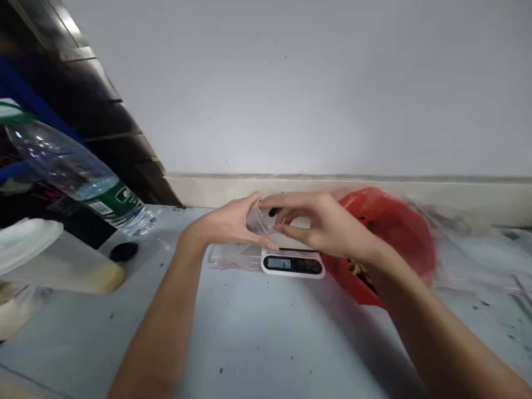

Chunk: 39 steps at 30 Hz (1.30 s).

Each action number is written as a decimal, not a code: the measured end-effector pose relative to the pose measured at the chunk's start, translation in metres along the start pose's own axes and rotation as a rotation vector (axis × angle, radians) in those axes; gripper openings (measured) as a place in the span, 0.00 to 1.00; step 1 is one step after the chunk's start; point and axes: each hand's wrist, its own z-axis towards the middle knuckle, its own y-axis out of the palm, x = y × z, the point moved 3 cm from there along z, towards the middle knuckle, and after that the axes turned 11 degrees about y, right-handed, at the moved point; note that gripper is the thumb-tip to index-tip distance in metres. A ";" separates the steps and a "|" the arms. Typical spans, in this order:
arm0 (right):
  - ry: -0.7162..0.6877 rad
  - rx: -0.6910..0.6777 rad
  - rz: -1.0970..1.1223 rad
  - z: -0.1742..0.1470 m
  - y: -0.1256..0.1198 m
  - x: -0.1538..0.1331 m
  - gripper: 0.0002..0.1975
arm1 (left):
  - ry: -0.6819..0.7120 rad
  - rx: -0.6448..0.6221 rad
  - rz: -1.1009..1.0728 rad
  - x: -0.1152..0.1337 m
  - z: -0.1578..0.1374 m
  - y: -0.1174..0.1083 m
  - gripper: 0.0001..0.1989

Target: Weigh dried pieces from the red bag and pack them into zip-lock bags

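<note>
My left hand (230, 224) grips a small clear plastic bag (258, 220), its thumb and fingers curved around the bag's mouth. My right hand (318, 219) reaches in from the right; its fingertips are bent together at the bag's opening. A small dark spot shows by those fingertips, too small to name. Directly below both hands sits a white digital scale (293, 265) with a lit display, its platform mostly hidden by the hands and bag. Beside my right forearm lies an open red plastic bag (399, 235) with brownish dried pieces inside, partly covered by the arm.
On the left, a clear water bottle (118, 202) with a green label appears tilted, near a white-lidded plastic container (78, 260) and a dark round cap (123, 251). Flat clear plastic bags (235, 257) lie left of the scale. More clear plastic (469, 257) spreads at right. A white wall (311, 100) stands behind.
</note>
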 end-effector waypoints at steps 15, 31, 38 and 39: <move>0.503 -0.033 -0.599 0.005 -0.007 0.026 0.14 | 0.007 0.131 0.068 0.008 -0.011 -0.016 0.38; 0.305 0.082 -0.364 0.005 -0.013 0.013 0.11 | -0.147 -0.151 0.295 -0.008 0.004 0.004 0.39; -0.065 0.131 -0.322 -0.010 -0.019 -0.020 0.20 | 0.089 0.019 0.124 0.016 -0.009 -0.011 0.44; -0.088 0.138 -0.376 -0.012 -0.022 -0.023 0.19 | 0.093 0.034 0.111 0.018 -0.012 -0.013 0.43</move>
